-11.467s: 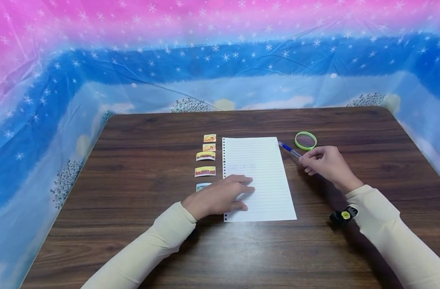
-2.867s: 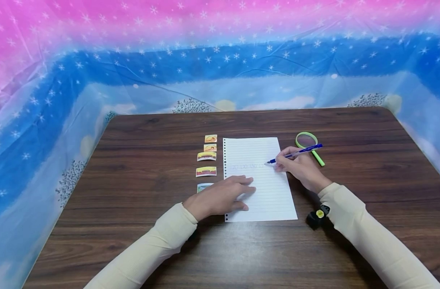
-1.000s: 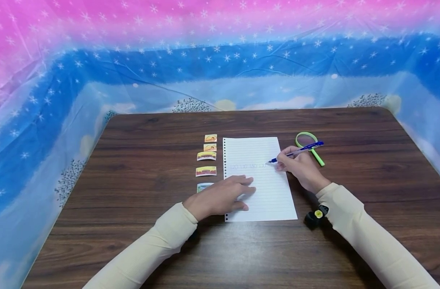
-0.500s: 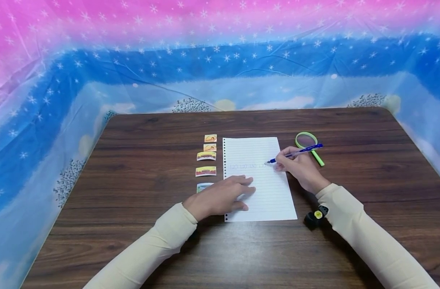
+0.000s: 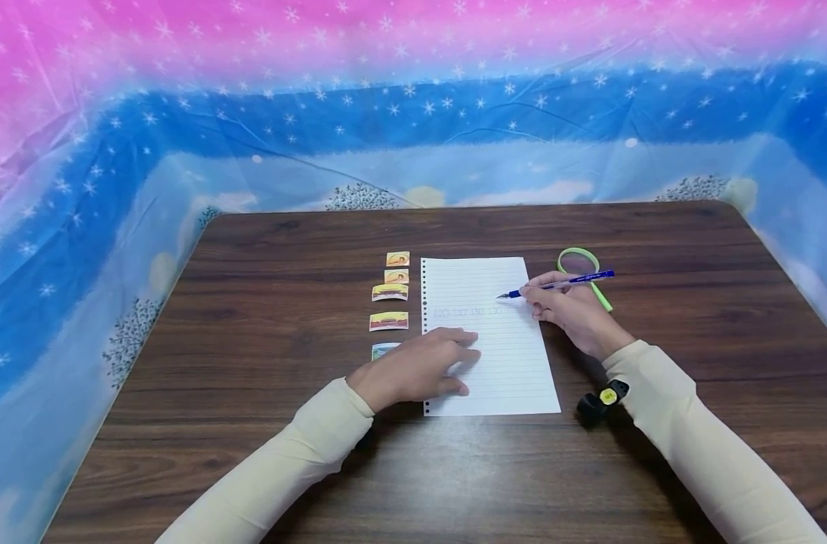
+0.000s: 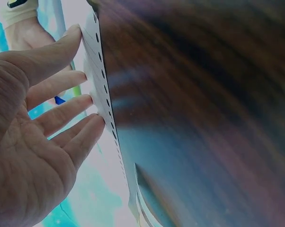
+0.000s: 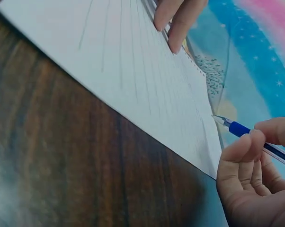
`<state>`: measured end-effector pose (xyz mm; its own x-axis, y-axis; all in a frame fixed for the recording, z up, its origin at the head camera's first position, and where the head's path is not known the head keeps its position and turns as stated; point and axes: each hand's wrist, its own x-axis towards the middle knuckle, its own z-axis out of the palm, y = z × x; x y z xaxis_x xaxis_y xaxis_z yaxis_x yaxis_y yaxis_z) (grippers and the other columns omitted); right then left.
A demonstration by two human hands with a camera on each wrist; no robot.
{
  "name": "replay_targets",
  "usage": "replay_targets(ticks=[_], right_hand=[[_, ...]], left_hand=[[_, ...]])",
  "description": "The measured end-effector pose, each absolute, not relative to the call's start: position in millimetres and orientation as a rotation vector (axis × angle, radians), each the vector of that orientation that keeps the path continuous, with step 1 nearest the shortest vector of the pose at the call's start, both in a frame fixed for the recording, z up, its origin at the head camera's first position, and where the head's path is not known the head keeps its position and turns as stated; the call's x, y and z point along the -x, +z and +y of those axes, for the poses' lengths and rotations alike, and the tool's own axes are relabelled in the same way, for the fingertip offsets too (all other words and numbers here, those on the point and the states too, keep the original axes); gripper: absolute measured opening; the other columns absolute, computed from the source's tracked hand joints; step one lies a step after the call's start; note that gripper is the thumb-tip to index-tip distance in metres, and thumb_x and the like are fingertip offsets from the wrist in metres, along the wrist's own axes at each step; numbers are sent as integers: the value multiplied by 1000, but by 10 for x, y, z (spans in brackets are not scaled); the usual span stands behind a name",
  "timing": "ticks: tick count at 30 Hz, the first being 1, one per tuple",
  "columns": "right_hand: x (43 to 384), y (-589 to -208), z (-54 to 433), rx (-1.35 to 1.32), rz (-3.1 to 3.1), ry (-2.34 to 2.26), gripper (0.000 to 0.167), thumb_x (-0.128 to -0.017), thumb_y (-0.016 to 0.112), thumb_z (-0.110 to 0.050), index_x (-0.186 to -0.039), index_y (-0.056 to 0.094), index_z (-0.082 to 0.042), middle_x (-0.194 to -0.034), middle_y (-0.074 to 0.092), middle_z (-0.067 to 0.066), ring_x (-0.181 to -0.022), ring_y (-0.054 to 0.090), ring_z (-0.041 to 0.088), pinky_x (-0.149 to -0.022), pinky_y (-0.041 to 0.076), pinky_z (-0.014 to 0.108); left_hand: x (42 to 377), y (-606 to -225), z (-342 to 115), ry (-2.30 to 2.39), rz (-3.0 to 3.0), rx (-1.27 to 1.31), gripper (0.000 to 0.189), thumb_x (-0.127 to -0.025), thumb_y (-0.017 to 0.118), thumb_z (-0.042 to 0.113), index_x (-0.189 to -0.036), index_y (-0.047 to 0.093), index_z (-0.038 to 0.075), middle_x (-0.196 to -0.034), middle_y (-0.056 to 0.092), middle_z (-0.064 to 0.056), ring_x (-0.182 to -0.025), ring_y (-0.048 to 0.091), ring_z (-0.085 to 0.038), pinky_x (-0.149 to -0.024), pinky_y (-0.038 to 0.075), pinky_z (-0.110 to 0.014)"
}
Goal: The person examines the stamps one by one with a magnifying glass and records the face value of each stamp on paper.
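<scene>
A lined, hole-punched sheet of paper point(image 5: 504, 378) lies on the table, with a faint row of handwritten figures across its upper half. My left hand point(image 5: 420, 366) rests on its lower left part, fingers spread and fairly straight. My right hand point(image 5: 576, 310) pinches a blue pen point(image 5: 556, 285) between thumb and fingers at the sheet's right edge. The pen's tip points left, above the row of figures; in the right wrist view the pen point(image 7: 239, 129) appears lifted off the paper. The left wrist view shows the left fingertips point(image 6: 97, 120) touching the sheet near its punched edge.
A green-rimmed magnifying glass point(image 5: 578, 261) lies beyond the right hand, its handle partly covered. Left of the paper, several small picture cards point(image 5: 389, 321) lie in a column; the nearest point(image 5: 384, 350) is partly under the left hand. The brown wooden table point(image 5: 250, 317) is backed by a snowflake-patterned cloth.
Since the oldest frame, the right hand has brought the pen onto the sheet and the row of figures has grown rightward. Just now the pen tip rose off the row. The left hand stayed put.
</scene>
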<state>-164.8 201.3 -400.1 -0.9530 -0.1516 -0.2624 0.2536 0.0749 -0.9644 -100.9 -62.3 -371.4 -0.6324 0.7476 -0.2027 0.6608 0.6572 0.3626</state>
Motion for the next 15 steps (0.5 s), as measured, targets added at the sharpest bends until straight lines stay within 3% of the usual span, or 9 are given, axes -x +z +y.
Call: replay_targets(ticks=[3,8,15], right_hand=[[1633,-3995,2030,-89,2047,-1989,21,-94,74,-13,-107,64,1,-90,66,4,-77,58,15,-72,56,25],[1585,-3952,2068,-7,2017,-2054,27,-98,69,-16,-114,63,6,-96,70,8,-84,65,17,-79,59,28],[1545,-3918,2125,38,2090,-2138,28,-95,74,-16,-108,65,8,-92,72,12,-78,68,18,-73,60,29]], left_hand=[[1015,-3714,-622,380,2536,-1117,53,-92,77,28,-139,62,7,-154,46,-12,-145,39,-24,-117,32,-36],[1066,-3666,-645,475,2525,-1090,51,-96,73,27,-141,60,7,-154,47,-11,-144,40,-23,-117,34,-36],[1235,-3567,-779,670,2571,-1026,43,-100,68,19,-139,61,3,-145,56,-13,-137,48,-25,-112,40,-39]])
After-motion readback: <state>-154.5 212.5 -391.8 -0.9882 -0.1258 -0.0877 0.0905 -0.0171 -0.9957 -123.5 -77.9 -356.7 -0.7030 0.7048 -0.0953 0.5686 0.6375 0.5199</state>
